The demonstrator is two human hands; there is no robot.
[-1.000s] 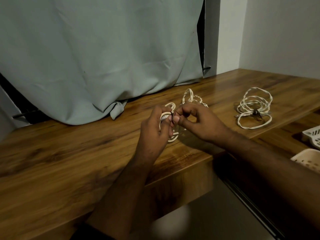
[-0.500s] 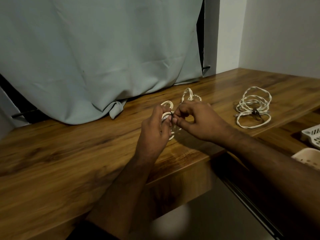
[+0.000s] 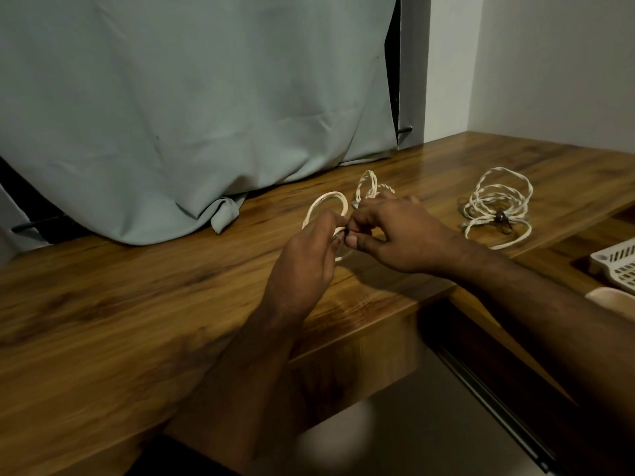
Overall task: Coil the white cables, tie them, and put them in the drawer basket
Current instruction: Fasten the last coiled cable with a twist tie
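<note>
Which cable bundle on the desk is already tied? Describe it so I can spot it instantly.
Start at the wooden desk and go to its right end, just beyond the white slotted basket. The tied coil lies flat there, alone, untouched by either hand, with a dark tie cinched across its loops.

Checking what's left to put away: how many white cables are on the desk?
3. One coil is gripped by both hands; a twisted one lies just behind the right hand, partly hidden; a tied coil lies to the right.
</note>
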